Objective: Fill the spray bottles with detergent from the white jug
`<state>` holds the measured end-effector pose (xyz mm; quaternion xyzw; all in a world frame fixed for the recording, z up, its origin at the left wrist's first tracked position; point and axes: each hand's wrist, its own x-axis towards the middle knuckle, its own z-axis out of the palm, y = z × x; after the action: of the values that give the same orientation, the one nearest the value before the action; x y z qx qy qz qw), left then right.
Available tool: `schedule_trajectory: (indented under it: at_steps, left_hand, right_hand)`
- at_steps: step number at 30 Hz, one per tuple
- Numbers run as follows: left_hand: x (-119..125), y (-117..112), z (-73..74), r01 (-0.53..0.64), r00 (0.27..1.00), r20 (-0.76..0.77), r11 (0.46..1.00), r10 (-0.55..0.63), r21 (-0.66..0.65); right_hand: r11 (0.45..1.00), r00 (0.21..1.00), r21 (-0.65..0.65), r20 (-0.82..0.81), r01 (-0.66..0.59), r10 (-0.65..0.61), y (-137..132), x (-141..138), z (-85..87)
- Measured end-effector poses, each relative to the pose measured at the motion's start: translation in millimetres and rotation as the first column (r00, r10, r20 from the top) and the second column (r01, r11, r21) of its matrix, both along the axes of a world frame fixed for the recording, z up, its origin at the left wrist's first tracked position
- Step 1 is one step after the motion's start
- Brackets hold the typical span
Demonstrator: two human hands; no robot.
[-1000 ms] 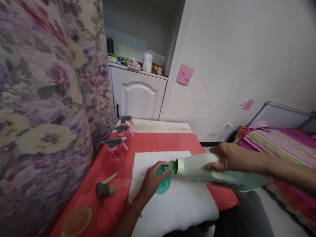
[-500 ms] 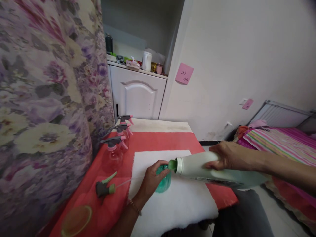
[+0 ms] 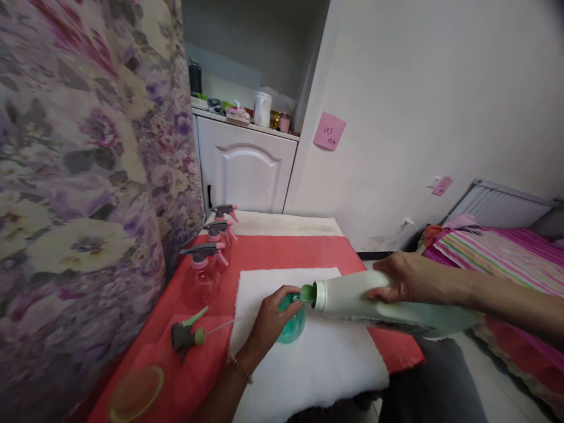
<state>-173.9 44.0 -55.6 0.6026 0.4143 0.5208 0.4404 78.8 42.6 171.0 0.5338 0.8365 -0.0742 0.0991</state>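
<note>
My left hand (image 3: 274, 317) is closed round the neck of a green see-through bottle (image 3: 291, 329) that stands on a white cloth (image 3: 326, 370). In my right hand (image 3: 403, 279) is a large pale green jug (image 3: 348, 294), tipped almost level with its green spout at the mouth of the small bottle. Whether liquid is flowing cannot be made out. Left of my left hand lies a spray head (image 3: 187, 338), dark with a green trigger and a thin clear tube. Three spray bottles (image 3: 206, 282) with grey and pink heads stand along the left edge.
Beneath everything is a table with a red cover (image 3: 282, 252). A round lid-like ring (image 3: 136, 393) lies at the near left. A floral curtain (image 3: 88, 176) hangs at the left, a white cabinet (image 3: 247, 164) stands behind, and a bed (image 3: 506, 252) is at the right.
</note>
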Motion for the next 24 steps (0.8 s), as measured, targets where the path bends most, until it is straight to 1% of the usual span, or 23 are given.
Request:
schedule_trajectory:
  at_steps: [5,13,24]
  left_hand:
    - [0.5,-1.1,2.5,0.001,1.000,0.002,1.000,-0.001,-0.006]
    - [-0.3,-1.9,3.8,0.004,1.000,-0.002,1.000,-0.004,-0.004]
    - [0.7,-0.8,1.6,0.001,1.000,-0.001,1.000,-0.001,-0.015]
  right_hand:
    - [1.000,1.000,-0.003,0.001,0.006,-0.006,-0.4,0.1,0.4]
    - [0.999,0.998,-0.032,-0.068,0.010,-0.012,0.5,0.5,-0.2]
    - [1.000,1.000,0.015,0.022,-0.017,0.017,1.3,2.4,-1.1]
